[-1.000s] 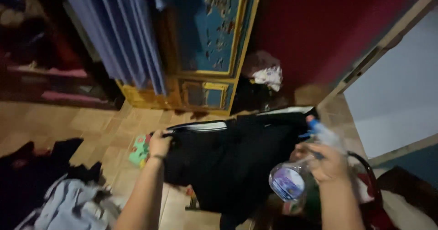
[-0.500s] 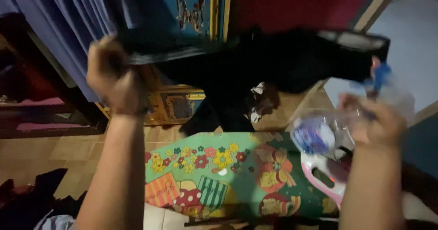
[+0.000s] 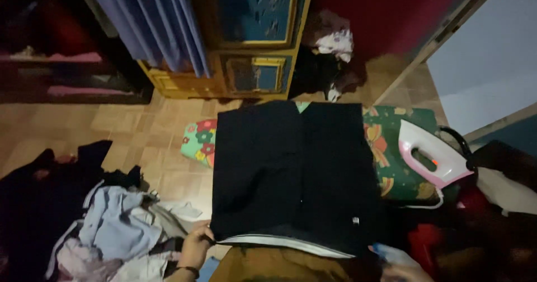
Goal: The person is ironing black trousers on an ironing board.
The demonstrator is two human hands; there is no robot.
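Since the black garment (image 3: 291, 176) is spread flat across the flowery ironing board (image 3: 391, 148), the left hand (image 3: 197, 245) is pinching its near white-trimmed hem, probably to keep it taut. Right hand (image 3: 405, 271) is barely in view, can't tell its grip. Pink iron (image 3: 430, 159) sits parked beside it, clothes pile (image 3: 112, 231) on the floor.

The black garment (image 3: 291, 170) is matt cloth, the iron (image 3: 433, 159) is glossy plastic, and the cabinet (image 3: 246, 64) is painted, worn wood.
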